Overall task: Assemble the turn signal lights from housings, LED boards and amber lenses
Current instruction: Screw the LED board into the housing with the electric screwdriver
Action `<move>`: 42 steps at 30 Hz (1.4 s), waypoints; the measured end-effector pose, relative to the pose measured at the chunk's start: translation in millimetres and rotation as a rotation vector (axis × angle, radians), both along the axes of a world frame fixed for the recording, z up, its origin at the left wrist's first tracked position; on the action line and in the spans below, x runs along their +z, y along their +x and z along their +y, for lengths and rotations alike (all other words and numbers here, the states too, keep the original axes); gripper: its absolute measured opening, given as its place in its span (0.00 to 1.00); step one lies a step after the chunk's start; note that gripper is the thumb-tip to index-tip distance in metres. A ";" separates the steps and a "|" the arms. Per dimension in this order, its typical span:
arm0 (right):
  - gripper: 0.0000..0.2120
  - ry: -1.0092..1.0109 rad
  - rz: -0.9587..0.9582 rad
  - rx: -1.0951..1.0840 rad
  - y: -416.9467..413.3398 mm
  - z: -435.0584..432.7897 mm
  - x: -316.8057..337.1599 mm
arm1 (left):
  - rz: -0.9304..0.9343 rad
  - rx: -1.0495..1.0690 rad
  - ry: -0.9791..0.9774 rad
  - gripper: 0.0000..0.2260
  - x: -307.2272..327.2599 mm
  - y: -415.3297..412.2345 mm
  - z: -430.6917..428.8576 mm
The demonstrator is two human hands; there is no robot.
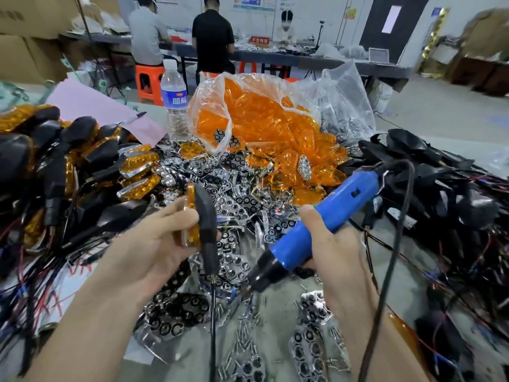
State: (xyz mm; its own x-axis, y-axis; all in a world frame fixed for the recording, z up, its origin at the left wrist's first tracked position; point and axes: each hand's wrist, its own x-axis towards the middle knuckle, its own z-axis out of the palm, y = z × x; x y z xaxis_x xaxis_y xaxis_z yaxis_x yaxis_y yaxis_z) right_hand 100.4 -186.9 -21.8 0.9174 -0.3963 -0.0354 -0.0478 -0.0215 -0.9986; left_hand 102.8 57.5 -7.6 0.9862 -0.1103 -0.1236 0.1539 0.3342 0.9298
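Mid-batch: one turn signal light (pixel 205 213) in hand, lots still to build.

Far left of the left hand (pixel 154 238), a heap of finished lights (pixel 82 161), lens + housing joined, so a fair no. look done. That hand's fingers curl round the light, amber edge showing; prob. awaiting its screw. Betw. the hands: chrome LED boards (pixel 228 188), loose screws (pixel 248 326); beyond them a full bag of amber lenses (pixel 261 114). Right hand (pixel 327 238) wraps round the blue screwdriver (pixel 330 210), bit aimed down-left, apart from the light. Right of it, bare housings (pixel 440 188) w/ wires, all still to assemble.
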 end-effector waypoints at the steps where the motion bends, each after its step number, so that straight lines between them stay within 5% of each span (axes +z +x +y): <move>1: 0.18 -0.087 -0.005 -0.035 0.1 1.8 2.6 | -0.022 -0.002 0.044 0.21 -1.4 0.8 -1.6; 5: 0.21 -0.240 0.061 -0.074 1.1 3.0 7.6 | -0.040 0.068 0.193 0.28 -10.4 2.1 -13.6; 11: 0.23 -0.806 0.285 0.004 -6.8 4.8 7.8 | -0.067 0.133 0.265 0.42 -15.5 -1.2 -27.7; 16: 0.23 -0.998 0.416 0.012 -3.1 11.1 9.1 | -0.179 0.146 0.216 0.32 -12.5 -8.7 -39.6; 19: 0.27 -1.170 0.286 -0.095 -6.4 11.1 11.8 | -0.204 0.174 0.180 0.26 -8.9 -12.8 -50.6; 21: 0.27 -1.014 -0.074 -0.102 -12.6 12.6 14.4 | -0.161 0.176 0.142 0.26 -12.6 -10.6 -55.4; 23: 0.20 -0.662 -0.270 0.119 -17.9 18.6 18.1 | -0.090 0.174 0.091 0.30 -17.0 -7.4 -58.6; 25: 0.07 -0.310 -0.199 0.447 -22.3 29.1 21.8 | -0.052 0.188 0.013 0.27 -17.3 -5.2 -60.9; 28: 0.27 -0.238 -0.137 0.724 -25.8 42.9 13.4 | -0.027 0.264 -0.034 0.16 -16.9 -3.7 -59.6; 33: 0.34 -0.301 -0.221 0.565 -29.9 63.1 1.3 | -0.044 0.314 -0.001 0.15 -17.5 -5.9 -58.7; 38: 0.31 0.064 -0.080 0.687 -26.0 50.1 9.2 | -0.112 0.385 0.172 0.17 -11.4 -4.0 -49.5; 42: 0.15 0.272 -0.009 0.737 -27.2 46.1 12.7 | -0.103 0.119 0.122 0.13 -6.8 -8.3 -44.5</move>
